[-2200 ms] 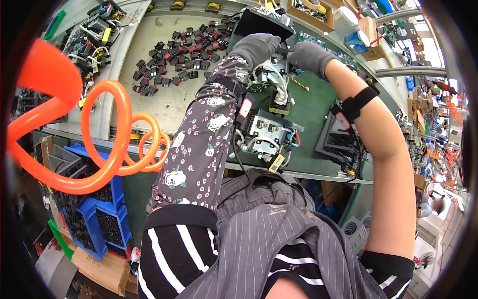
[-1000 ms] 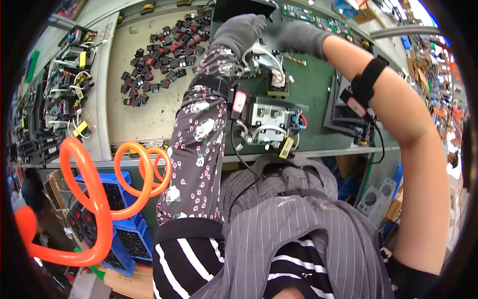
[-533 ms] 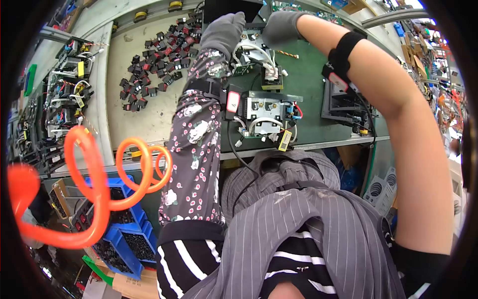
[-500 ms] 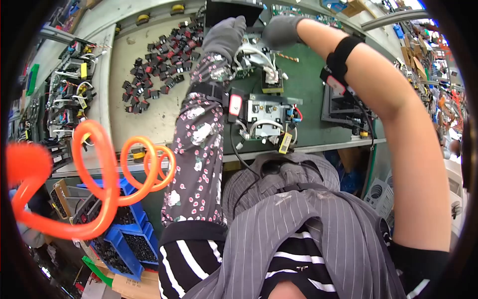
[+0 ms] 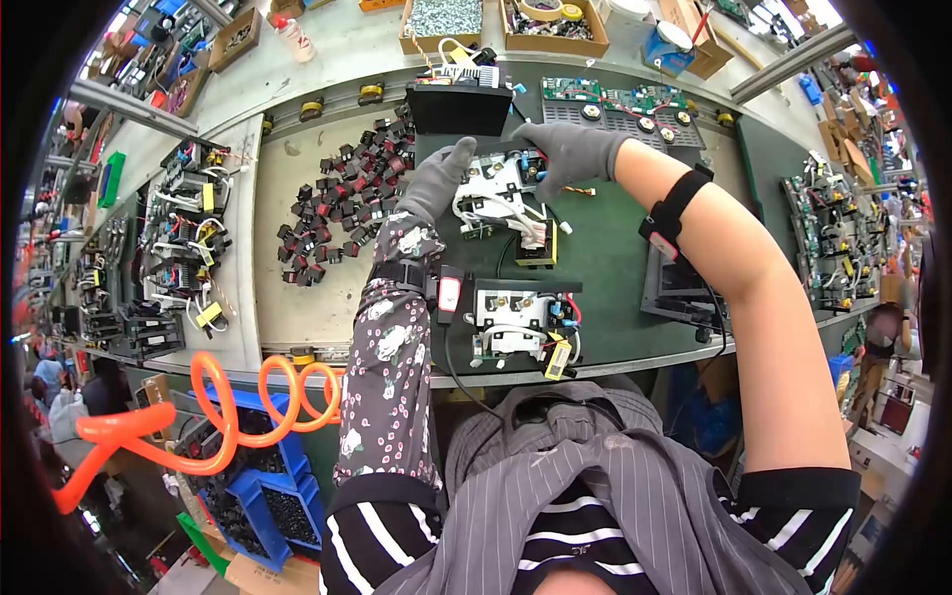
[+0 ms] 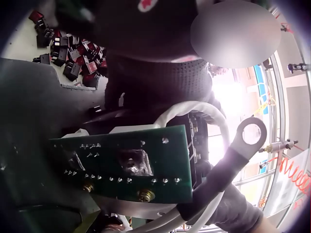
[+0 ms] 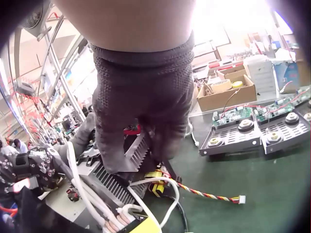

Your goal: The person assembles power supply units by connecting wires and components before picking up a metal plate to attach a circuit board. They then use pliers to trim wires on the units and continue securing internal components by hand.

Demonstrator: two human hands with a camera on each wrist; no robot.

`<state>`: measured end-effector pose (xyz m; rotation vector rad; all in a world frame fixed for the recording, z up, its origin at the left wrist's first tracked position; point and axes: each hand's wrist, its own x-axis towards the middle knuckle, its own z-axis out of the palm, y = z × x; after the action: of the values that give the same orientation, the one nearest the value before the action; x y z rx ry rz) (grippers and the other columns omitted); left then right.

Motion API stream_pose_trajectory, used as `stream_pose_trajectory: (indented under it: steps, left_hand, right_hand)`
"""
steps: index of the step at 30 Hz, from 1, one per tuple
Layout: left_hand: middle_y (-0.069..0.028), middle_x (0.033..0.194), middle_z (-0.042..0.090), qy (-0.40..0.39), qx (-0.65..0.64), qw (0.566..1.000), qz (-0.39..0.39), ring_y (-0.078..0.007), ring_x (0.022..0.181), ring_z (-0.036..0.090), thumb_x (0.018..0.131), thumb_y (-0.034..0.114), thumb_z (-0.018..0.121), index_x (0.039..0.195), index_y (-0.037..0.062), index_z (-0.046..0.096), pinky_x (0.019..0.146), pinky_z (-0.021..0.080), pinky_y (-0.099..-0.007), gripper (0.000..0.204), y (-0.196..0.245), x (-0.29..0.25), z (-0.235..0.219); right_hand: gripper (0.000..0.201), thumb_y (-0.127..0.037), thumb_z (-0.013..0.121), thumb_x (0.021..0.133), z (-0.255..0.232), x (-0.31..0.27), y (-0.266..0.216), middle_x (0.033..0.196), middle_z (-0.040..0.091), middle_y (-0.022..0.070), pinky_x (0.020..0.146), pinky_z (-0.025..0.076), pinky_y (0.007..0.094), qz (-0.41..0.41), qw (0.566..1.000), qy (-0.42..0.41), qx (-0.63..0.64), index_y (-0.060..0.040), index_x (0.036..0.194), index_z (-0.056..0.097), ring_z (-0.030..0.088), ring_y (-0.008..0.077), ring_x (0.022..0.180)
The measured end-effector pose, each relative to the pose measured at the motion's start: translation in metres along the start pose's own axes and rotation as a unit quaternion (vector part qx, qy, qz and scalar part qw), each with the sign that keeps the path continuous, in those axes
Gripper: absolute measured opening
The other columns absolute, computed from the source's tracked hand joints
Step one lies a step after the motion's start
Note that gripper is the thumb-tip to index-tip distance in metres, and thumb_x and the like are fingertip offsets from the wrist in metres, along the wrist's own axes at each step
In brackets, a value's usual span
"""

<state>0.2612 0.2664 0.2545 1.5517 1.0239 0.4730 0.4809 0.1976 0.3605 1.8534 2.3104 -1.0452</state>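
Observation:
Two grey-gloved hands hold an electronic unit (image 5: 493, 177) with metal plates and white cables from either side. The left hand (image 5: 436, 181) grips its left edge; in the left wrist view the glove (image 6: 160, 87) lies behind a green circuit board (image 6: 121, 165), its fingertips hidden. The right hand (image 5: 570, 154) is at the unit's right end. In the right wrist view this hand (image 7: 141, 102) straddles the finned heatsink (image 7: 138, 150), thumb and fingers on opposite sides. A ring terminal (image 6: 251, 133) on a black-sleeved cable stands out near the board.
A second unit (image 5: 516, 317) lies nearer the body. Black-and-red parts (image 5: 342, 193) are scattered at left. A black panel (image 5: 459, 109) stands beyond the hands, with boards on perforated trays (image 5: 625, 124) beside it. Black frames (image 5: 679, 283) stack at right; an orange coiled hose (image 5: 223, 416) hangs at left.
The head view has tilted up, so the bench, unit and hands appear lower. The right hand's fingers now show spread over the unit's end, where they appeared bunched and blurred before.

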Motion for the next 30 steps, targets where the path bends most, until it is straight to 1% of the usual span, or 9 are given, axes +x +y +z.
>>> stream_pose_trajectory:
  steps: [5, 17, 20, 23, 25, 27, 28, 29, 30]
  left_hand:
    - [-0.0028, 0.078, 0.058, -0.020, 0.063, 0.998, 0.000, -0.0126, 0.074, 0.049, 0.086, 0.068, 0.042, 0.094, 0.0014, 0.062, 0.074, 0.042, -0.0268, 0.071, 0.018, -0.012, -0.007]
    - [-0.0002, 0.074, 0.058, -0.085, 0.045, 0.993, 0.074, -0.0083, 0.070, 0.051, 0.094, 0.046, 0.048, 0.101, 0.0044, 0.066, 0.066, 0.044, -0.0230, 0.046, 0.027, -0.032, 0.001]
    - [0.0017, 0.082, 0.059, -0.153, -0.006, 0.988, 0.039, -0.0072, 0.078, 0.051, 0.092, 0.048, 0.051, 0.108, 0.0047, 0.063, 0.072, 0.043, -0.0221, 0.048, 0.025, -0.028, -0.002]
    - [-0.0008, 0.099, 0.059, -0.207, -0.032, 0.978, -0.018, -0.0096, 0.091, 0.050, 0.088, 0.056, 0.053, 0.119, 0.0033, 0.056, 0.084, 0.041, -0.0239, 0.061, 0.036, -0.031, -0.009]
    - [-0.0038, 0.110, 0.058, -0.163, -0.094, 0.982, 0.014, -0.0119, 0.095, 0.053, 0.091, 0.054, 0.049, 0.122, 0.0034, 0.055, 0.089, 0.042, -0.0263, 0.060, 0.037, -0.031, -0.015]
    - [-0.0053, 0.113, 0.059, -0.051, -0.143, 0.988, 0.023, -0.0132, 0.099, 0.054, 0.095, 0.047, 0.046, 0.125, 0.0030, 0.052, 0.090, 0.043, -0.0275, 0.054, 0.028, -0.020, -0.033]
    - [-0.0059, 0.114, 0.059, 0.041, -0.086, 0.994, 0.053, -0.0135, 0.103, 0.055, 0.096, 0.043, 0.048, 0.128, 0.0018, 0.049, 0.091, 0.044, -0.0272, 0.052, 0.022, -0.007, -0.044]
    - [-0.0085, 0.117, 0.058, 0.116, -0.092, 0.988, 0.039, -0.0159, 0.106, 0.054, 0.094, 0.040, 0.051, 0.129, 0.0011, 0.048, 0.092, 0.044, -0.0285, 0.052, 0.035, 0.004, -0.046]
    - [-0.0111, 0.121, 0.057, 0.191, -0.100, 0.976, 0.022, -0.0183, 0.110, 0.054, 0.093, 0.038, 0.055, 0.130, 0.0003, 0.046, 0.093, 0.044, -0.0299, 0.053, 0.048, 0.015, -0.049]
  right_hand:
    - [0.059, -0.024, 0.077, 0.058, -0.001, 0.000, 0.002, 0.087, 0.062, 0.0197, 0.076, 0.050, 0.0402, -0.051, 0.997, 0.005, -0.052, 0.0008, 0.106, 0.052, 0.062, 0.0353, 0.086]
    - [0.052, -0.031, 0.075, 0.062, 0.001, -0.024, -0.005, 0.080, 0.063, 0.0170, 0.070, 0.052, 0.0402, -0.050, 0.994, -0.053, -0.087, -0.0018, 0.100, 0.056, 0.064, 0.0344, 0.077]
    - [0.058, -0.034, 0.075, 0.063, 0.003, -0.028, -0.004, 0.091, 0.063, 0.0191, 0.078, 0.051, 0.0398, -0.030, 0.996, -0.064, -0.059, -0.0010, 0.106, 0.056, 0.063, 0.0339, 0.088]
    - [0.080, -0.045, 0.077, 0.063, -0.031, -0.017, 0.008, 0.108, 0.061, 0.0209, 0.093, 0.044, 0.0381, -0.054, 0.980, -0.192, 0.020, 0.0008, 0.122, 0.051, 0.057, 0.0331, 0.106]
    - [0.067, -0.050, 0.067, 0.075, -0.036, 0.012, 0.051, 0.107, 0.062, 0.0172, 0.083, 0.049, 0.0365, -0.147, 0.981, -0.106, 0.073, 0.0006, 0.117, 0.055, 0.061, 0.0291, 0.095]
    - [0.060, -0.053, 0.055, 0.085, -0.052, 0.031, 0.061, 0.095, 0.063, 0.0143, 0.076, 0.051, 0.0336, -0.064, 0.985, 0.003, 0.158, 0.0007, 0.113, 0.058, 0.062, 0.0243, 0.084]
    - [0.059, -0.053, 0.049, 0.090, -0.060, 0.033, 0.061, 0.088, 0.063, 0.0133, 0.073, 0.052, 0.0317, 0.113, 0.969, 0.049, 0.215, 0.0009, 0.111, 0.059, 0.062, 0.0218, 0.079]
    - [0.073, -0.065, 0.035, 0.090, -0.052, 0.048, 0.071, 0.073, 0.062, 0.0131, 0.072, 0.050, 0.0350, 0.135, 0.967, 0.115, 0.181, 0.0020, 0.080, 0.062, 0.063, 0.0253, 0.073]
    - [0.076, -0.068, 0.035, 0.088, -0.055, 0.062, 0.071, 0.076, 0.063, 0.0156, 0.070, 0.050, 0.0381, 0.212, 0.942, 0.039, 0.257, 0.0035, 0.082, 0.061, 0.064, 0.0247, 0.075]
